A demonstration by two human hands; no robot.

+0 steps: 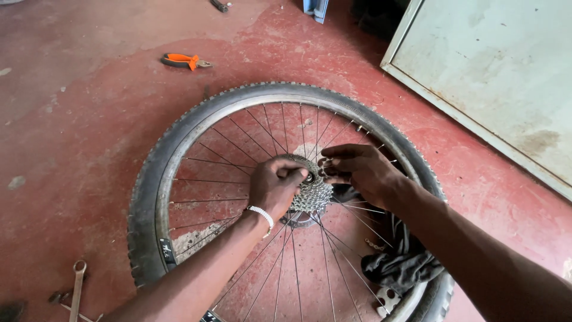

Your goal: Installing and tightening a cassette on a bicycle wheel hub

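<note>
A bicycle wheel [179,143] with a black knobbly tyre and thin spokes lies flat on the red floor. At its hub sits a silver toothed cassette [311,194]. My left hand [274,186], with a white bead bracelet at the wrist, rests on the cassette's left side, fingers curled at the hub's centre. My right hand [360,170] comes from the right, its fingertips pinched at the same centre hole. Whether a small part sits between the fingers is hidden.
Orange-handled pliers [183,61] lie on the floor beyond the wheel. A spanner [77,286] lies at the lower left. A dark rag [405,262] sits under the spokes at the lower right. A pale metal panel [494,77] fills the upper right.
</note>
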